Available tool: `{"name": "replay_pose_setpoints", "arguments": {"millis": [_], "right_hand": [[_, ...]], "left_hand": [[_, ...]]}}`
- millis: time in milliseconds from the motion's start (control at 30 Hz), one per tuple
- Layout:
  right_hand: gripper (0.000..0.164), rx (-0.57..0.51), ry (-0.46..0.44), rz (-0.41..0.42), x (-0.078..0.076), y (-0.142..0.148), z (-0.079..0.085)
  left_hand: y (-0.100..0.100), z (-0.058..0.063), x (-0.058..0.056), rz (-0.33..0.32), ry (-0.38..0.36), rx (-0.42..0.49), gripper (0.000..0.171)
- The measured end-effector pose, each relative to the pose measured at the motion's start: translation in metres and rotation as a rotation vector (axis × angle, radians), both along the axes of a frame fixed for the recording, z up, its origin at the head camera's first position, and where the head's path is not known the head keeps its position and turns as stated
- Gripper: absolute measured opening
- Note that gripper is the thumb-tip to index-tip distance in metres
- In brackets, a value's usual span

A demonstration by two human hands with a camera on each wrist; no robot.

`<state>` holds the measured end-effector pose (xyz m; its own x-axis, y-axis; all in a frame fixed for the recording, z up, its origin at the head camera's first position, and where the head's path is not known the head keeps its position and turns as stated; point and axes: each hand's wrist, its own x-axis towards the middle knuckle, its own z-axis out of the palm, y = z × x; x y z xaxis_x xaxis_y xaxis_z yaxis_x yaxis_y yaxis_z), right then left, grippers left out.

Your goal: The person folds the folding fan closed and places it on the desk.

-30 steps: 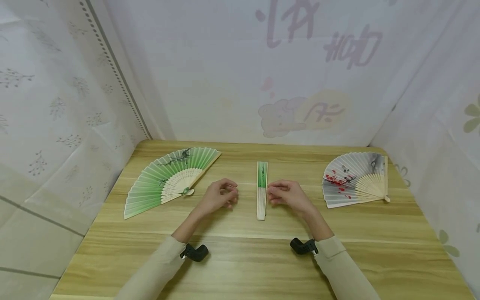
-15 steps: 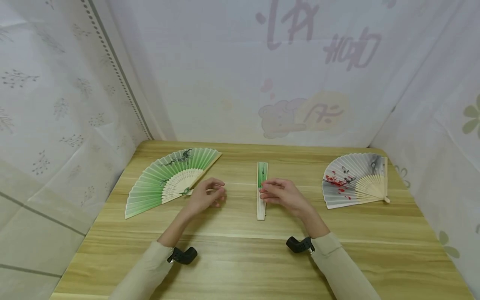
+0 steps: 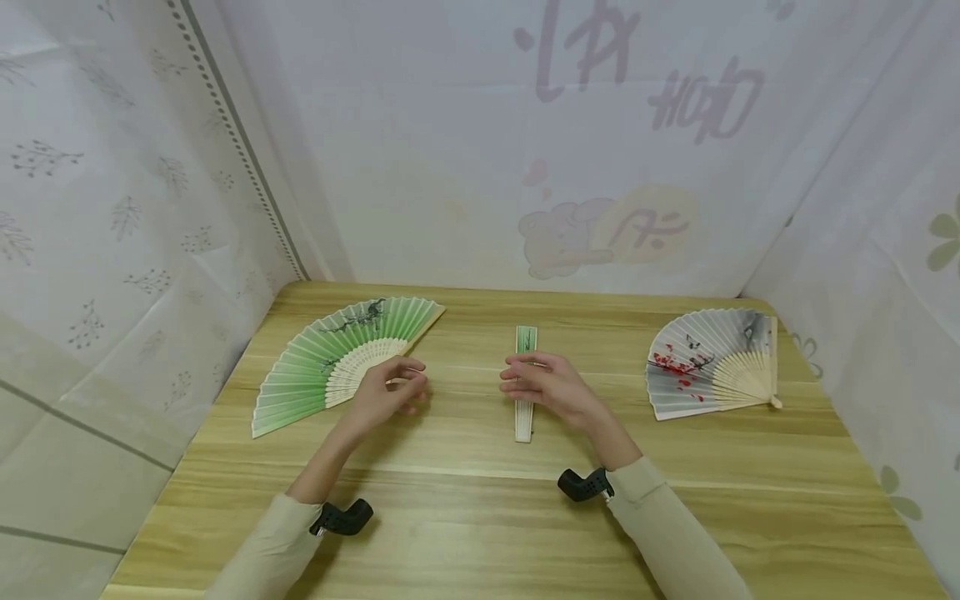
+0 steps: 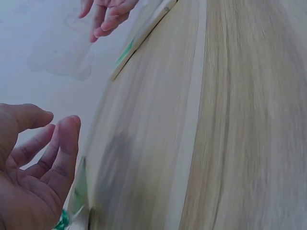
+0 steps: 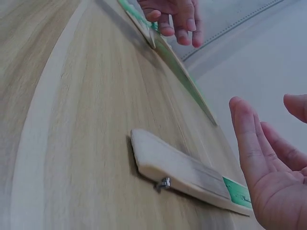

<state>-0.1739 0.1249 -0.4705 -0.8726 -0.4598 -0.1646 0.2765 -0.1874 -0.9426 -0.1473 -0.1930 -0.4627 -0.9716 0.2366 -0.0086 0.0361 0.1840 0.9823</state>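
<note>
In the head view, my left hand hovers at the inner corner of a spread green folding fan and hides its pivot end. Its fingers are loosely bent and hold nothing. My right hand is above a closed green folding fan, covering its middle. The right wrist view shows a gap between that hand's relaxed fingers and the closed fan, which lies on the table with a metal rivet at its near end. Thumb and fingers of the left hand stand apart in the left wrist view.
A spread grey folding fan with red blossoms lies at the right of the wooden table. Printed cloth hangs behind the table and at both sides. A black wrist camera sits on each sleeve.
My left hand has moved left, from beside the closed fan to the spread green fan's pivot end. My right hand has drifted left over the closed fan. The fans stay put.
</note>
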Motion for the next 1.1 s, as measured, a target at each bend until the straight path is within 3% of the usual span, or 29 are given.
{"name": "replay_pose_setpoints", "arguments": {"millis": [333,733,1100], "right_hand": [[0.047,-0.083,-0.084,-0.011,-0.006,-0.024,0.006],[0.046,-0.057,-0.032,0.068,-0.004,-0.052,0.006],[0.047,-0.111,-0.079,0.074,-0.005,-0.074,0.002]], "left_hand": [[-0.030,0.003,0.004,0.033,0.031,-0.019,0.035],[-0.069,0.008,0.017,0.084,0.064,-0.059,0.037],[-0.100,0.014,0.029,0.152,0.067,-0.108,0.044]]}}
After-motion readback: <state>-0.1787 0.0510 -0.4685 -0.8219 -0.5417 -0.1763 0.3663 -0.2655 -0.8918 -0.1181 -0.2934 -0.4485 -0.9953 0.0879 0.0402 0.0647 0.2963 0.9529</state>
